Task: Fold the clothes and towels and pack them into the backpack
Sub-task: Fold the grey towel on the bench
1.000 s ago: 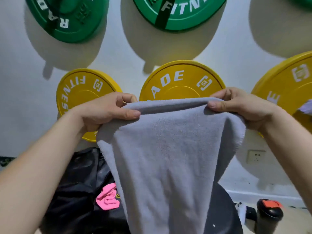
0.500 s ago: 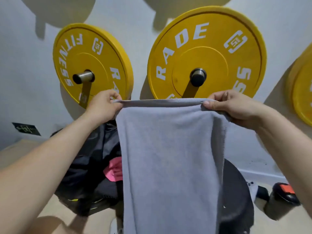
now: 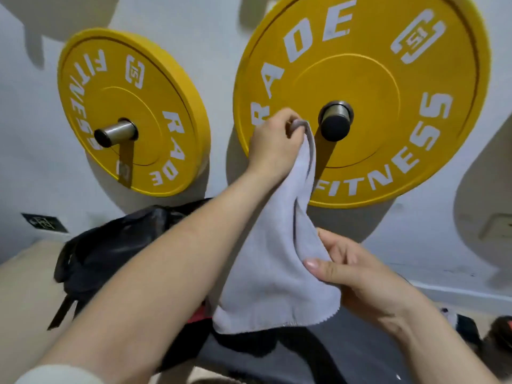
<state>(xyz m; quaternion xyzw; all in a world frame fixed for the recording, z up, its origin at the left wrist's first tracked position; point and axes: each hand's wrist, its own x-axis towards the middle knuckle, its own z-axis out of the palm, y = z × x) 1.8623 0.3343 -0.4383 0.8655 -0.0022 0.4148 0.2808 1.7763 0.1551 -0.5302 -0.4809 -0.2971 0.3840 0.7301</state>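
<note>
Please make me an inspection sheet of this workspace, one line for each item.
Surface: beige floor, partly covered.
Job's things: grey towel hangs doubled; black backpack behind it; pink cloth, mostly hidden.
Clutter: dark bottle, blurred.
Hands: left hand grips the towel's top; right hand pinches its side edge.
Cables: nothing seen.
Surroundings: left plate and right plate, yellow, on wall; socket.

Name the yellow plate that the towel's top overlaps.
The bigger-looking yellow plate on the right: the left hand grips the towel beside its centre peg; the other plate hangs clear.
</note>
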